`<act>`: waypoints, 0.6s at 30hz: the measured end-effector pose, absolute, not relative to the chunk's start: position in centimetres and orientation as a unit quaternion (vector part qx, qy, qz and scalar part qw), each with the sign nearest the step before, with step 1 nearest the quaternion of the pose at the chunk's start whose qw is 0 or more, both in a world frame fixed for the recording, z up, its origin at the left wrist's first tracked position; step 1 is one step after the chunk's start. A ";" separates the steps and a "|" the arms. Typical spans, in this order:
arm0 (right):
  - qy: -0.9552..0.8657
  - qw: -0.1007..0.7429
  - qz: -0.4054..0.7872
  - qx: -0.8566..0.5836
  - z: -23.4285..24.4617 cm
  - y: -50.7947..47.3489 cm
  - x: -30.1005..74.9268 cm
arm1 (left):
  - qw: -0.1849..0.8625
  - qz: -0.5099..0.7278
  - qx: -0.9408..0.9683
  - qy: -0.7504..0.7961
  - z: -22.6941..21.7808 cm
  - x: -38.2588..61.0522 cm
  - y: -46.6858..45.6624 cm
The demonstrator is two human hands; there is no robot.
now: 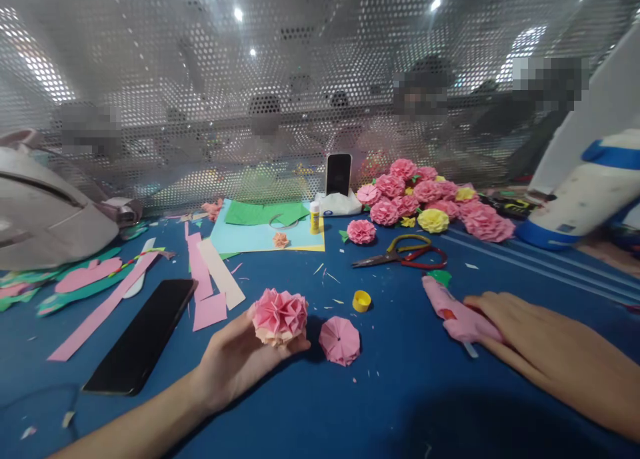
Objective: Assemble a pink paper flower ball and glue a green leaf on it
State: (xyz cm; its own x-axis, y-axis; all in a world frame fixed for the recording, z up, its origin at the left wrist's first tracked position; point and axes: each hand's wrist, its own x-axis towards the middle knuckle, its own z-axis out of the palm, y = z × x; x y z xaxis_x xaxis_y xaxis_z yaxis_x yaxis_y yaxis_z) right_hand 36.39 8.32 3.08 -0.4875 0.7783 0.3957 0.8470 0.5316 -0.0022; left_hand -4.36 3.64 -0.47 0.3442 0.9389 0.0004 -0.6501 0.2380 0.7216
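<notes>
Held up in my left hand (240,352) is a folded paper flower (281,312), pink on top and pale peach underneath, with the fingers around its base. Just right of it, a flat pink pleated paper rosette (340,341) lies on the table. My right hand (540,342) is closed over the handle of a pink hot glue gun (440,299), whose nozzle end points away from me beside a green piece (439,278). A yellow cap (361,301) sits between the two hands.
Scissors (400,252) with yellow and red handles lie beyond the cap. Behind them is a pile of paper flowers (400,195). A glue stick (315,217), paper strips (200,272), a black phone (143,335), a bag (50,205) and a bottle (585,185) surround the work area.
</notes>
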 end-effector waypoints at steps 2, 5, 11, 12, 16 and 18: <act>-0.883 0.146 -0.093 -0.437 3.1 8.7 36.6 | 0.751 0.528 0.321 0.234 -0.4 -4.3 3.6; -0.893 0.154 -0.162 -0.391 3.9 8.9 36.2 | 0.704 0.559 0.335 0.284 -0.8 -4.4 3.8; -0.919 0.171 -0.122 -0.333 6.9 7.3 31.7 | 0.563 0.613 0.409 0.374 -1.0 -4.3 4.2; -0.927 0.169 -0.101 -0.319 7.0 7.0 30.6 | 0.540 0.612 0.422 0.394 -0.9 -4.2 4.3; -0.965 0.137 -0.033 -0.223 6.0 6.8 25.9 | 0.455 0.576 0.497 0.463 -0.2 -4.2 4.2; -0.972 0.114 -0.056 -0.196 4.7 7.2 23.9 | 0.422 0.541 0.545 0.482 0.0 -4.3 4.1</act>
